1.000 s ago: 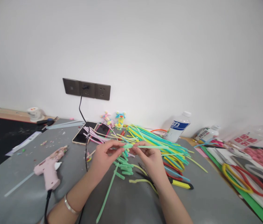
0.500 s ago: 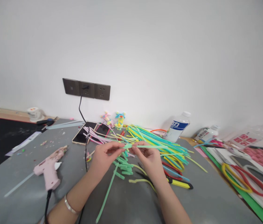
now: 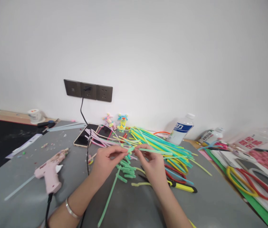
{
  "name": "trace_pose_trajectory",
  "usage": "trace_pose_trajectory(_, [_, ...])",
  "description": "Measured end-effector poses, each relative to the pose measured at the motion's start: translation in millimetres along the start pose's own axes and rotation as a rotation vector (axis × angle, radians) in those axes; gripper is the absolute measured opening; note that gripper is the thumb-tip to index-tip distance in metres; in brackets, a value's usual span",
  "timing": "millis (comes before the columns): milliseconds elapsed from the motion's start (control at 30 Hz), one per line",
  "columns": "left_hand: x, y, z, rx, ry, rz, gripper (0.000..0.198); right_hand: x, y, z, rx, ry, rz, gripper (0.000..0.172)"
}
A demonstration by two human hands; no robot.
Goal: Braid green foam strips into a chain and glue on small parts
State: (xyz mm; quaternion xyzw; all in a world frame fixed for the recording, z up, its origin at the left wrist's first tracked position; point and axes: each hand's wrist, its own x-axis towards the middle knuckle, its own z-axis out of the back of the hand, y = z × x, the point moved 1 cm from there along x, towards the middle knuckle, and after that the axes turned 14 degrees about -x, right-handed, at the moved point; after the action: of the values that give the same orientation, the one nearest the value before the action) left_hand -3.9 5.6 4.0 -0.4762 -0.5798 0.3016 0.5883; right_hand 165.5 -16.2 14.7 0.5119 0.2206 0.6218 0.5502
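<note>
Between my two hands is a mint-green pipe cleaner, its long free end passing to the right over my right hand. My left hand pinches a bunched green part at the fingertips. Thumb and finger of my right hand press on the same piece from the other side. Just below my fingers lie several short green pipe cleaner pieces, and one long green strand runs toward the front. Behind my right hand spreads a large bundle of yellow, green and teal pipe cleaners.
A pink glue gun lies at left, its cord at the front. A yellow utility knife rests right of my forearm. Further back are a phone, two small figures and a bottle. Scissors lie far right.
The green pipe cleaner's free end has tilted slightly downward at the right. My right hand has turned a little; both hands stay in nearly the same place.
</note>
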Motion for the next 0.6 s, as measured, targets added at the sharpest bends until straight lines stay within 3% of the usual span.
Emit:
trace_pose_trajectory(200, [-0.4,0.6,0.2,-0.014,0.004,-0.004,0.008,-0.7,-4.4,-0.2,0.034,0.026,-0.018,0.019])
trace_pose_trajectory(600, [-1.3,2.7,-0.1,0.098,0.088,-0.078,0.009,-5.5,4.6,0.5,-0.339,-0.116,0.225,0.009])
